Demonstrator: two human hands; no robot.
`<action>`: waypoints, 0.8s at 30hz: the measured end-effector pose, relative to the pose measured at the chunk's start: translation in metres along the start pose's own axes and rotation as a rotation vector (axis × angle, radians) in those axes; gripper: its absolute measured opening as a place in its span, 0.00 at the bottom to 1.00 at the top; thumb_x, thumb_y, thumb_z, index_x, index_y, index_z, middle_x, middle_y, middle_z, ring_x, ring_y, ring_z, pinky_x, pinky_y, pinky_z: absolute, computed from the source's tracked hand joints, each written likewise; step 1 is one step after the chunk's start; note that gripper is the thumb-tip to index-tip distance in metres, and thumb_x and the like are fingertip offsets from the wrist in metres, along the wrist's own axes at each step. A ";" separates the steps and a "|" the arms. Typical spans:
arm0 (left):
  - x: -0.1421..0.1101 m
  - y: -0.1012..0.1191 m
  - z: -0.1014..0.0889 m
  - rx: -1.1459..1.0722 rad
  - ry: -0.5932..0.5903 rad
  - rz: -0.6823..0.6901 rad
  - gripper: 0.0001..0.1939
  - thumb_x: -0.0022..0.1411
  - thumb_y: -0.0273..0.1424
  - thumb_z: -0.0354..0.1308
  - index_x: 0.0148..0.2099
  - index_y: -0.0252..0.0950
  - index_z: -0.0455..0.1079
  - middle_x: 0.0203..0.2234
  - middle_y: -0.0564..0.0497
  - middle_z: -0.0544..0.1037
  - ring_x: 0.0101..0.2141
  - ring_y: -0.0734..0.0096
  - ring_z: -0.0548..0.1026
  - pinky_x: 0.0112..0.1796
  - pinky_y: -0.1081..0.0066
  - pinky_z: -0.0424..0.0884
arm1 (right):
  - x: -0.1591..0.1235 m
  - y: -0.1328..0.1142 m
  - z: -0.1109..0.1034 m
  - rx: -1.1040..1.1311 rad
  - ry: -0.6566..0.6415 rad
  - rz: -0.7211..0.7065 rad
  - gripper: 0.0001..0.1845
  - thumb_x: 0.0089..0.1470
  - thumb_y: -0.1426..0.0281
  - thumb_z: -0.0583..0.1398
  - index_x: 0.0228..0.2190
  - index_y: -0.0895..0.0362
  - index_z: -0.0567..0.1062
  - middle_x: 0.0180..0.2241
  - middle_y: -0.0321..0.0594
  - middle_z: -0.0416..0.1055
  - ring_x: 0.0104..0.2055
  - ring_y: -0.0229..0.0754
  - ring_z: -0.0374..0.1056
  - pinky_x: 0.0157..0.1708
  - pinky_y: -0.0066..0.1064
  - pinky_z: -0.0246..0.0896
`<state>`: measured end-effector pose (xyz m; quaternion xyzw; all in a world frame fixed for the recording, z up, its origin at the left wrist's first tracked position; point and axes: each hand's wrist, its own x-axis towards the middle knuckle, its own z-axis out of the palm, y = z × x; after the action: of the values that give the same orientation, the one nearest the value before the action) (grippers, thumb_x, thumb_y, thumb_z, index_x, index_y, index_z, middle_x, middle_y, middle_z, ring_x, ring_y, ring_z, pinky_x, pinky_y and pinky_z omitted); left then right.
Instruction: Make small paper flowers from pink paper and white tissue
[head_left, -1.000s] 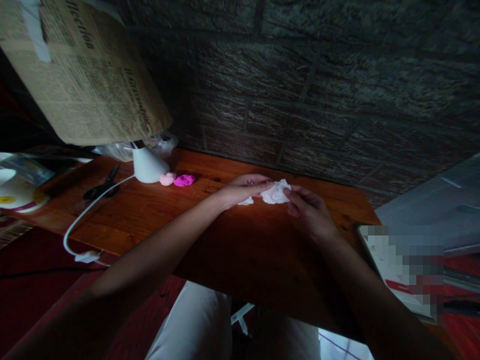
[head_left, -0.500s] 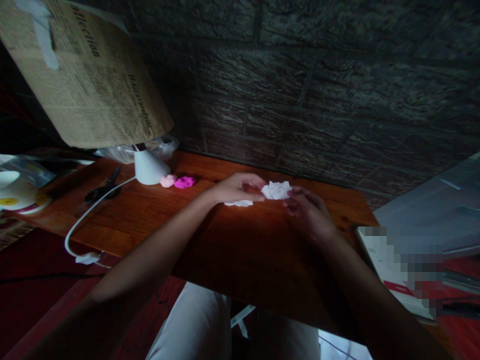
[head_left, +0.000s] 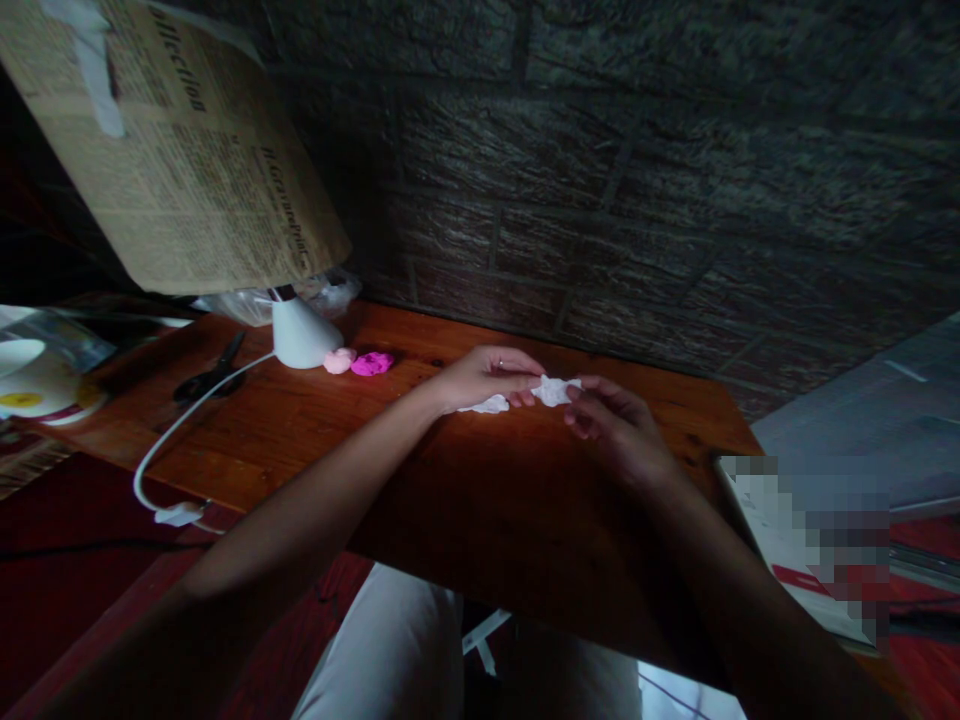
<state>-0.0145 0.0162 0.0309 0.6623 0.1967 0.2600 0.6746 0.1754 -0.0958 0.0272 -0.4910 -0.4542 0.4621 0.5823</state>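
lampshade (head_left: pixel 217 190) | reads "ollection" | reads "GravurePrint" | finer print too small to read

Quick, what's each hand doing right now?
Left hand: closed on the left side of the crumpled white piece.
Right hand: closed on its right side.

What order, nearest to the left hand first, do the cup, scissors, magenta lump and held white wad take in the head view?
From the left hand:
1. White wad, just right of it.
2. Magenta lump, to its left.
3. Scissors, farther left.
4. Cup, at the left edge.
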 end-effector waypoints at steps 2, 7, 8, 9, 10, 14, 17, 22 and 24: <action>0.000 -0.001 0.000 -0.033 -0.010 -0.005 0.20 0.52 0.33 0.73 0.45 0.30 0.76 0.33 0.47 0.82 0.28 0.76 0.77 0.36 0.70 0.74 | 0.001 0.001 0.000 0.009 0.002 0.001 0.19 0.41 0.56 0.74 0.30 0.54 0.78 0.21 0.32 0.72 0.22 0.33 0.63 0.21 0.25 0.55; 0.001 -0.003 0.003 -0.006 0.003 0.009 0.16 0.50 0.31 0.73 0.40 0.30 0.76 0.29 0.51 0.80 0.27 0.78 0.76 0.35 0.71 0.73 | 0.000 -0.001 0.000 0.053 0.047 0.028 0.22 0.38 0.54 0.75 0.32 0.52 0.77 0.22 0.30 0.71 0.21 0.33 0.65 0.19 0.24 0.53; 0.001 -0.003 0.003 0.003 0.008 0.021 0.16 0.50 0.32 0.73 0.39 0.30 0.76 0.28 0.51 0.80 0.26 0.79 0.75 0.34 0.72 0.73 | 0.000 -0.002 0.001 0.035 0.044 0.026 0.23 0.40 0.54 0.74 0.34 0.52 0.77 0.21 0.30 0.71 0.20 0.33 0.65 0.18 0.24 0.52; 0.001 -0.004 0.004 0.011 0.013 0.033 0.15 0.51 0.32 0.72 0.39 0.30 0.76 0.27 0.51 0.80 0.26 0.79 0.75 0.34 0.72 0.73 | -0.001 -0.002 0.001 0.002 0.034 0.019 0.23 0.42 0.53 0.73 0.36 0.52 0.78 0.20 0.30 0.71 0.20 0.34 0.64 0.17 0.24 0.51; 0.002 -0.004 0.004 0.021 0.016 0.044 0.14 0.51 0.32 0.72 0.39 0.30 0.76 0.27 0.52 0.80 0.26 0.79 0.75 0.33 0.73 0.72 | -0.001 -0.002 0.001 -0.039 0.024 0.007 0.22 0.44 0.53 0.72 0.37 0.52 0.78 0.19 0.31 0.71 0.19 0.34 0.63 0.17 0.25 0.51; 0.002 -0.007 0.005 0.068 0.009 0.067 0.13 0.52 0.32 0.71 0.39 0.30 0.76 0.28 0.51 0.80 0.25 0.80 0.74 0.31 0.74 0.70 | -0.002 0.002 0.000 -0.174 0.001 -0.043 0.19 0.48 0.52 0.70 0.35 0.53 0.80 0.16 0.31 0.70 0.16 0.33 0.60 0.16 0.25 0.50; 0.001 -0.008 0.007 0.121 0.000 0.078 0.12 0.54 0.32 0.70 0.39 0.31 0.77 0.28 0.51 0.80 0.25 0.80 0.73 0.30 0.75 0.69 | 0.000 0.006 -0.002 -0.199 0.034 -0.051 0.20 0.47 0.51 0.70 0.33 0.54 0.80 0.18 0.32 0.72 0.16 0.33 0.61 0.15 0.25 0.49; 0.000 -0.007 0.011 0.193 -0.019 0.133 0.12 0.54 0.34 0.70 0.37 0.31 0.78 0.31 0.49 0.81 0.30 0.76 0.75 0.35 0.73 0.71 | 0.001 0.007 -0.002 -0.258 0.062 -0.081 0.21 0.45 0.50 0.70 0.31 0.55 0.80 0.20 0.33 0.72 0.17 0.33 0.61 0.16 0.27 0.52; 0.000 -0.008 0.012 0.190 -0.017 0.152 0.11 0.53 0.32 0.70 0.37 0.32 0.77 0.33 0.48 0.82 0.33 0.75 0.77 0.39 0.71 0.72 | 0.001 0.004 -0.001 -0.275 0.036 -0.108 0.21 0.45 0.50 0.70 0.30 0.54 0.80 0.21 0.33 0.72 0.18 0.33 0.62 0.18 0.28 0.55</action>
<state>-0.0067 0.0069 0.0239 0.7384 0.1642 0.2849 0.5888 0.1764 -0.0946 0.0227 -0.5491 -0.5285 0.3546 0.5417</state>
